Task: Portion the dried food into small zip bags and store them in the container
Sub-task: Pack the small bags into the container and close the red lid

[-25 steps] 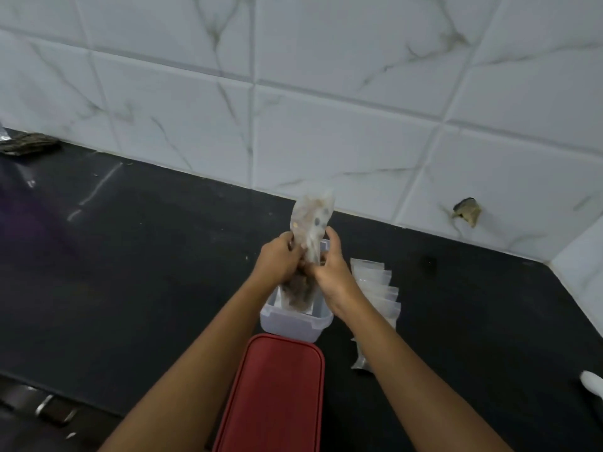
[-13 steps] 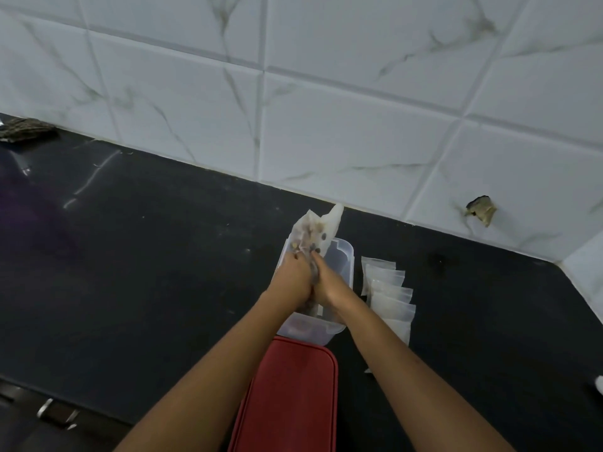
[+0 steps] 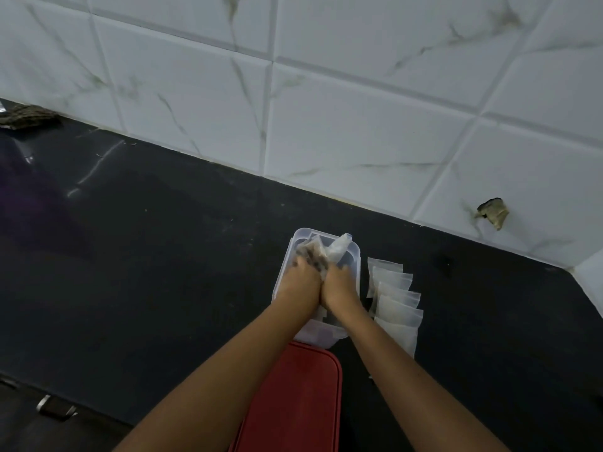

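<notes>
Toward the surface's back edge, the bag of dried food (image 3: 314, 255), raised a second ago, now sits inside the container (image 3: 356, 256), left hand (image 3: 301, 282) and right hand (image 3: 339, 283) clamping their fingers on it, so stowing looks under way.

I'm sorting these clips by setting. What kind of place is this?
Probably a home kitchen: a dark counter runs along a white marble-look tiled wall, and left hand and right hand grip a food bag over a clear container beside small zip bags and a red lid.
</notes>
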Demonstrator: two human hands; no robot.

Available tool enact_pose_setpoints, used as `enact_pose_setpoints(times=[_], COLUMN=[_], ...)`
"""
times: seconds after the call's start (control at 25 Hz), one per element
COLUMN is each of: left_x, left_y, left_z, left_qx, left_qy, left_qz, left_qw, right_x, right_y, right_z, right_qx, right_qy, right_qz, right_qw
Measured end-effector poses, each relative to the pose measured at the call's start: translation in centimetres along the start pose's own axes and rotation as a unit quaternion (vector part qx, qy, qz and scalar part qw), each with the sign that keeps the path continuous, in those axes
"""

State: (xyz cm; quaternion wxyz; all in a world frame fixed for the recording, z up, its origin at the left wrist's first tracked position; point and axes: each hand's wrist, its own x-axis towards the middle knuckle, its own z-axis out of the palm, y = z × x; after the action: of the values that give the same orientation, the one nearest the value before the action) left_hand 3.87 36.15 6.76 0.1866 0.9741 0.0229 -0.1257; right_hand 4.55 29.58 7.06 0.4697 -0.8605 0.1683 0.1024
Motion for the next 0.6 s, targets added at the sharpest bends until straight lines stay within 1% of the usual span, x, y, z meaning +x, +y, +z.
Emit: enact_pose_setpoints(times=[0.04, 0.08, 0.12, 0.16, 0.2, 0.28, 0.36, 0.52, 0.6], left_x=[-0.1, 0.1, 0.1, 0.2, 0.2, 0.3, 0.6, 1.3, 1.9], left_y=[0.0, -0.2, -0.4, -0.6, -0.5, -0.2, -0.1, -0.4, -0.5], left_z=[0.2, 0.5, 0.9, 1.2, 0.9, 0.8, 0.6, 0.4, 0.8], left_qx=[0.009, 0.035, 0.047, 0.068, 0.081, 0.066, 0.076, 0.106, 0.092], left_qy=[0.023, 0.041, 0.048, 0.054, 0.049, 0.025, 0.003, -0.042, -0.065], left_qz=[0.019, 0.041, 0.049, 0.054, 0.046, 0.033, 0.036, 0.038, 0.005], left_qw=[1.000, 0.998, 0.997, 0.995, 0.995, 0.997, 0.996, 0.993, 0.994], right_x=[-0.3, -0.4, -0.8, -0.5, -0.1, 1.3, 2.0, 3.2, 3.3], right_y=[0.0, 0.1, 0.1, 0.2, 0.1, 0.3, 0.0, -0.7, -1.0], right_z=[-0.5, -0.7, -1.2, -1.3, -1.2, -0.9, -0.9, -0.5, -0.3], right_qx=[-0.069, -0.146, -0.213, -0.257, -0.278, -0.277, -0.270, -0.291, -0.303], right_qy=[0.069, 0.106, 0.123, 0.135, 0.121, 0.087, 0.052, 0.007, -0.013], right_qz=[-0.083, -0.168, -0.229, -0.268, -0.271, -0.252, -0.233, -0.186, -0.162], right_qw=[0.992, 0.969, 0.942, 0.919, 0.914, 0.923, 0.933, 0.938, 0.939])
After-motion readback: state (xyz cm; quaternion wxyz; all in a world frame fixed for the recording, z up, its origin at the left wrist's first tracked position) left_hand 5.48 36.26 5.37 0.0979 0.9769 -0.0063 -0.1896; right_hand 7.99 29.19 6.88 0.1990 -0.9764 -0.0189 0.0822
